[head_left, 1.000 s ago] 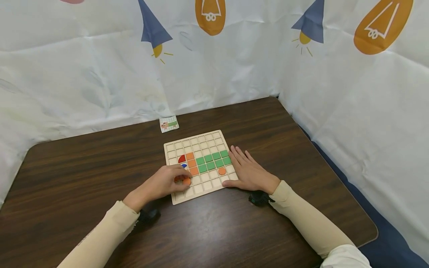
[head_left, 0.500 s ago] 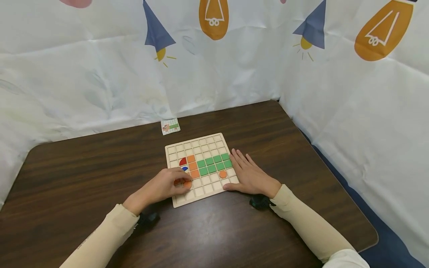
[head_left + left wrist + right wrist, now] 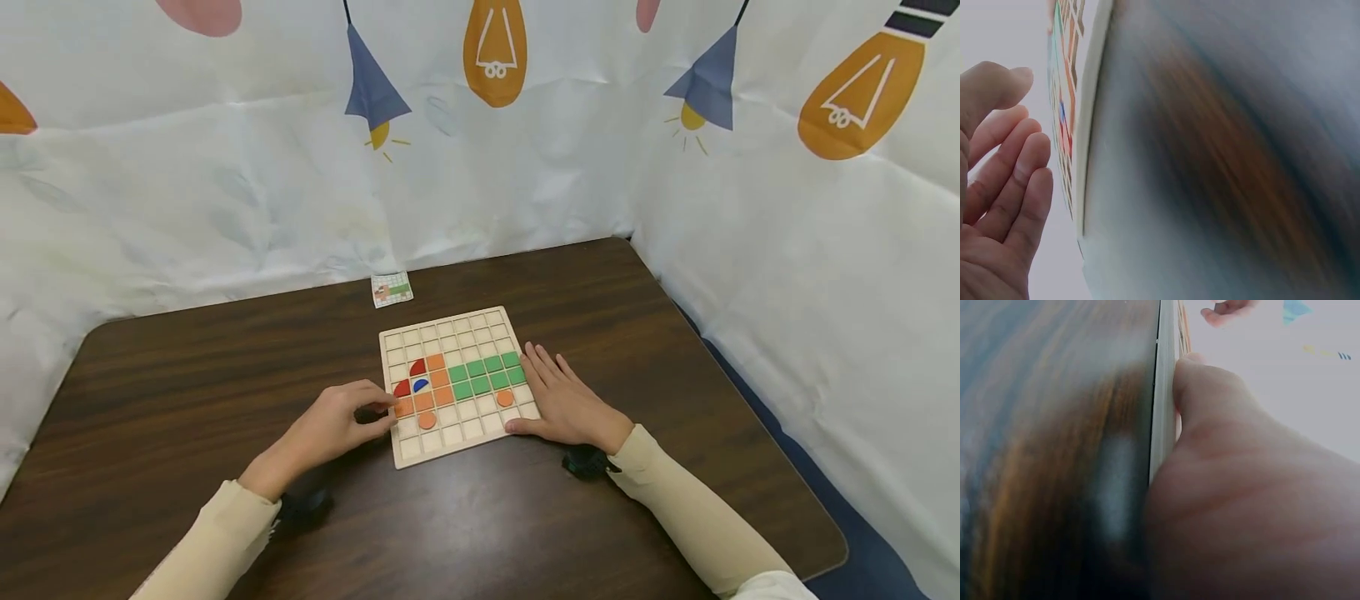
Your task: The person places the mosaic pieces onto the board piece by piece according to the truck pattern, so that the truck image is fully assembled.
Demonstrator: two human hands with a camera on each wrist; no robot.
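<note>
A light wooden grid board (image 3: pixel 468 409) lies on the table with flat colored pieces in its cells. Several green squares (image 3: pixel 480 384) form a double row, joined on the left by several orange squares (image 3: pixel 439 378). Two red quarter-round pieces (image 3: pixel 417 367) and a blue half circle (image 3: pixel 421 386) sit further left. Below are two orange discs, a left disc (image 3: pixel 427 420) and a right disc (image 3: pixel 506 398). My left hand (image 3: pixel 330 423) is at the board's left edge, fingers loosely bent, nothing held in the left wrist view. My right hand (image 3: pixel 570 407) rests with straight fingers along the right edge.
A small pattern card (image 3: pixel 392 290) with a colored grid lies behind the board, near the back edge of the dark wood table (image 3: pixel 225 375). White printed fabric (image 3: pixel 300 183) hangs behind and to the right of the table.
My left hand has drawn back leftward off the pieces, uncovering the left disc, the orange squares and a red piece. The right hand stays at the board's edge. The head view has shifted slightly.
</note>
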